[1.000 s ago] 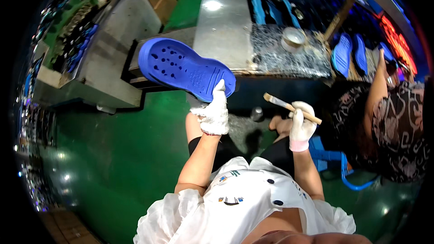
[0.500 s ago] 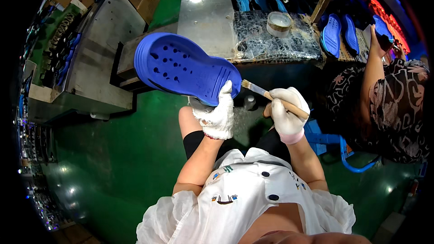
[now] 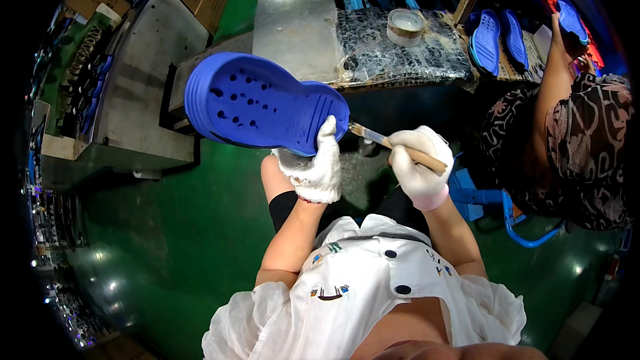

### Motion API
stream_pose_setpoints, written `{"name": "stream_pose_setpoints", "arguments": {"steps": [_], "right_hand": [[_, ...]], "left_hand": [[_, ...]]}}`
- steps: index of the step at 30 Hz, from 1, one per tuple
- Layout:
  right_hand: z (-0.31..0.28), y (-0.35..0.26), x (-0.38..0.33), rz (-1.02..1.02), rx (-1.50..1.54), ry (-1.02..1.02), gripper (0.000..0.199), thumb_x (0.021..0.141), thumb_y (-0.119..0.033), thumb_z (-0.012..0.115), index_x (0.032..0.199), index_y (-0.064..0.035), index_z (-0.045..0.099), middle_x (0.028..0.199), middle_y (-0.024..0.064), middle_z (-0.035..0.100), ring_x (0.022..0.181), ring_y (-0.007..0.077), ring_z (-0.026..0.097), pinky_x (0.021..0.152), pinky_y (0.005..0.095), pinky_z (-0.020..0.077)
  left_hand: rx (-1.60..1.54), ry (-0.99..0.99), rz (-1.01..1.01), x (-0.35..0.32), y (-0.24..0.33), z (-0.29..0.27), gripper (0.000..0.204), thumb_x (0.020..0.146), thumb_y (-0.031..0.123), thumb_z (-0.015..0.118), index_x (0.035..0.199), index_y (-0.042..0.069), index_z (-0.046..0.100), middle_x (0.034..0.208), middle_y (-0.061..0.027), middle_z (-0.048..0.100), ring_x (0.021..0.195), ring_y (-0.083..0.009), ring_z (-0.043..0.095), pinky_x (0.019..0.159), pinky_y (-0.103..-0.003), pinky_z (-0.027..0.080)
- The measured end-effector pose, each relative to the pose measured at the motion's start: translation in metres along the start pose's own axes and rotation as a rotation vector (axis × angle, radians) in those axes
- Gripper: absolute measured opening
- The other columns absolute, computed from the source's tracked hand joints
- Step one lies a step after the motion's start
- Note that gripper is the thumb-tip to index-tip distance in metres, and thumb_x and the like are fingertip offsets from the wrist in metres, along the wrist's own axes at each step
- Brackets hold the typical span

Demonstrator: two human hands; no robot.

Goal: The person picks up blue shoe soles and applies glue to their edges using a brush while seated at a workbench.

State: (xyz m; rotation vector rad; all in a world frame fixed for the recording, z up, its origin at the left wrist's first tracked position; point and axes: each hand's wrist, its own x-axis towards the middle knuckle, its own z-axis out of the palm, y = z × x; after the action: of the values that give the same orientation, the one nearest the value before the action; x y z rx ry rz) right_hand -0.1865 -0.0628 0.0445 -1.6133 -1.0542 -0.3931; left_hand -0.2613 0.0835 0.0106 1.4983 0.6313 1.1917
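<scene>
In my gloved left hand (image 3: 313, 170) I grip a blue clog sole (image 3: 267, 108) by its narrow heel end, thumb on top. The sole is tilted, its wide, hole-pierced toe part pointing left and up. My right hand (image 3: 420, 165), in a white glove with a pink cuff, is closed round the wooden handle of a flat paintbrush (image 3: 377, 137). The brush's bristles are at the rim of the heel; whether they touch it is hard to tell. Below the brush, a small bottle-like thing (image 3: 366, 147) is partly hidden.
A metal-topped conveyor (image 3: 293, 20) runs ahead, beside a taped mat (image 3: 400, 53) bearing a tape roll (image 3: 405, 28). Several blue soles (image 3: 487, 43) stand at the right, where a co-worker (image 3: 553, 127) sits holding another. A metal cabinet (image 3: 143, 87) stands left; a blue stool (image 3: 490, 198) is at right.
The sole and both my hands have shifted slightly left in the picture, and the brush tip now sits lower along the heel edge. The co-worker's sole is raised a little.
</scene>
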Motion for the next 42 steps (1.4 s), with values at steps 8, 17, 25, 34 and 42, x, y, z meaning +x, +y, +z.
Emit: {"name": "stream_pose_setpoints", "arguments": {"steps": [8, 17, 25, 34, 42], "right_hand": [[0.001, 0.002, -0.004, -0.045, -0.030, -0.005, 0.013, 0.069, 0.006, 0.062, 0.078, -0.0023, 0.063, 0.068, 0.0078, 0.062, 0.053, 0.0218, 0.056, 0.049, 0.0299, 0.0437], [-0.004, 0.010, -0.002, 0.032, -0.016, 0.055, 0.015, 0.070, 0.005, 0.064, 0.083, -0.0017, 0.064, 0.070, 0.0082, 0.064, 0.056, 0.0222, 0.058, 0.053, 0.0308, 0.0453], [0.002, 0.005, -0.004, -0.001, -0.024, 0.047, 0.011, 0.071, 0.003, 0.062, 0.079, -0.0027, 0.064, 0.068, 0.0082, 0.062, 0.054, 0.0231, 0.056, 0.052, 0.0319, 0.0451], [0.010, 0.084, -0.083, 0.544, 0.048, 0.246, 0.011, 0.089, -0.005, 0.056, 0.094, 0.0011, 0.064, 0.070, 0.0031, 0.060, 0.059, 0.0094, 0.055, 0.058, 0.0249, 0.0455], [0.040, 0.152, -0.184, 0.831, -0.070, -0.195, 0.020, 0.090, -0.019, 0.058, 0.096, -0.0020, 0.067, 0.075, 0.0067, 0.067, 0.066, 0.0141, 0.062, 0.062, 0.0281, 0.0481]], "left_hand": [[-0.061, 0.099, -0.097, -0.006, -0.001, 0.005, 0.042, 0.075, 0.004, 0.078, 0.110, -0.004, 0.056, 0.104, -0.0117, 0.064, 0.090, -0.0182, 0.062, 0.084, -0.033, 0.051], [0.023, 0.095, -0.101, -0.008, -0.007, 0.006, 0.050, 0.074, 0.006, 0.079, 0.115, -0.003, 0.052, 0.105, -0.0120, 0.062, 0.091, -0.0189, 0.061, 0.084, -0.033, 0.050], [-0.068, 0.135, -0.071, -0.005, -0.019, 0.012, 0.055, 0.072, 0.006, 0.080, 0.116, -0.005, 0.050, 0.108, -0.0132, 0.061, 0.095, -0.0202, 0.061, 0.086, -0.034, 0.050], [-1.184, -0.362, -0.894, 0.078, 0.001, -0.039, 0.018, 0.089, 0.028, 0.061, 0.096, 0.012, 0.061, 0.091, -0.0017, 0.066, 0.065, -0.0110, 0.066, 0.047, -0.027, 0.044], [-1.651, -0.686, -0.996, 0.087, -0.017, -0.031, 0.030, 0.086, 0.027, 0.061, 0.108, 0.010, 0.051, 0.090, 0.0020, 0.062, 0.081, -0.0070, 0.065, 0.062, -0.031, 0.043]]}}
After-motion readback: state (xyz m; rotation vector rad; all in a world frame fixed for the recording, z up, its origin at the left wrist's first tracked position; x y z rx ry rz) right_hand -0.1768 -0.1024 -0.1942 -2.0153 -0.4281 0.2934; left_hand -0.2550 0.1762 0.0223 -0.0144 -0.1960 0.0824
